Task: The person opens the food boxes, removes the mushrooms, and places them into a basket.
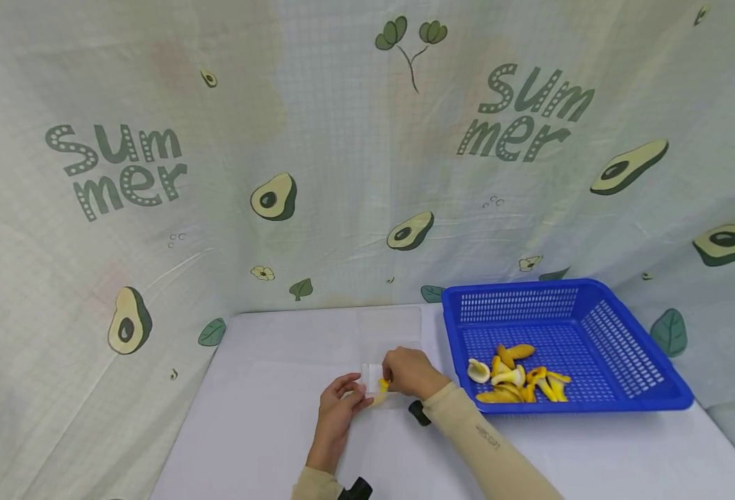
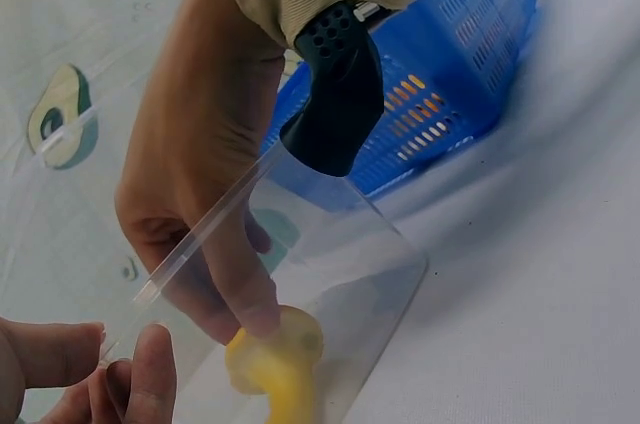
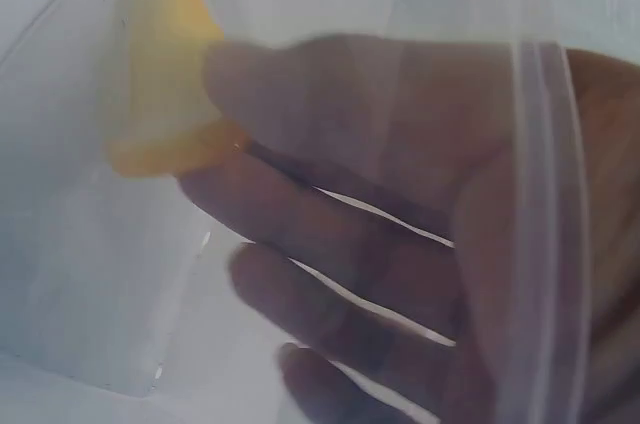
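Observation:
A yellow mushroom (image 2: 285, 369) with a rounded cap is inside a clear zip bag (image 2: 375, 264) above the white table. My right hand (image 1: 413, 373) reaches into the bag and pinches the mushroom between thumb and forefinger; the right wrist view shows the mushroom (image 3: 160, 64) and that hand (image 3: 380, 144) blurred behind the plastic. With thumb and fingers, my left hand (image 1: 336, 411) grips the bag by its edge near the mouth, as the left wrist view shows at lower left.
To the right, a blue plastic basket (image 1: 624, 347) holds several yellow mushrooms (image 1: 510, 376). Another clear plastic piece (image 1: 389, 325) lies flat on the white table (image 1: 267, 396) beyond my hands. A printed curtain (image 1: 342, 139) hangs behind the table.

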Tool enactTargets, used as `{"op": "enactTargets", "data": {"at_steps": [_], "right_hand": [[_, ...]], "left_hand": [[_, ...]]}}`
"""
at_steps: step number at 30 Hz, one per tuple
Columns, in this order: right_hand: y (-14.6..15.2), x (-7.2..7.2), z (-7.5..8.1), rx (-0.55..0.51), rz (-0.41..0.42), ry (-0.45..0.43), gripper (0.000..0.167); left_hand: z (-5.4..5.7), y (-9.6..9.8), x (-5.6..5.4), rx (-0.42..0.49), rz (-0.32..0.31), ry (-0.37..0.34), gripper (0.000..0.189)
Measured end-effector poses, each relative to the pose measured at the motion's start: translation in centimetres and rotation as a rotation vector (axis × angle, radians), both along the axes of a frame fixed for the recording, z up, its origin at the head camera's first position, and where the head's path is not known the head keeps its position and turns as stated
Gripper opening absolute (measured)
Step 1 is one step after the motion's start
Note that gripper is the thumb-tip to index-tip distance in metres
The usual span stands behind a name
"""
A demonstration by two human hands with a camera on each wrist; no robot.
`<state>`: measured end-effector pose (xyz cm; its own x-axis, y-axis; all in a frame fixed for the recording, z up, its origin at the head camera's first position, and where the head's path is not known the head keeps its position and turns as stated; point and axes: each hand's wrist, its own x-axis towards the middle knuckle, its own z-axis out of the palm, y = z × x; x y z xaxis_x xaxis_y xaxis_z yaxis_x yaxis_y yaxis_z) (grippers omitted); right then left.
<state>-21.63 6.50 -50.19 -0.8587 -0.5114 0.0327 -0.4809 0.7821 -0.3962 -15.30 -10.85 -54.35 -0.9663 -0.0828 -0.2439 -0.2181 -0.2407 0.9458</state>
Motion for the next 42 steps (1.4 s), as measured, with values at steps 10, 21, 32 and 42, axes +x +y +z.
{"op": "enactTargets", "data": {"at_steps": [10,21,32,42], "right_hand": [[0.7,0.6,-0.3,-0.052,-0.031,0.209,0.005],[3.4,2.4,0.3,-0.294,-0.154,0.442,0.016],[7.6,4.2,0.9,-0.363,-0.229,0.568,0.025],[10.7,5.2,1.9,-0.388,-0.304,0.575,0.028]], "left_hand": [[-0.1,0.0,-0.1,-0.014,0.003,-0.001,0.041],[-0.3,0.0,-0.3,-0.038,0.001,0.000,0.041],[-0.2,-0.1,-0.1,-0.011,-0.001,0.008,0.039],[-0.1,-0.1,-0.1,-0.017,-0.007,0.008,0.039]]}}
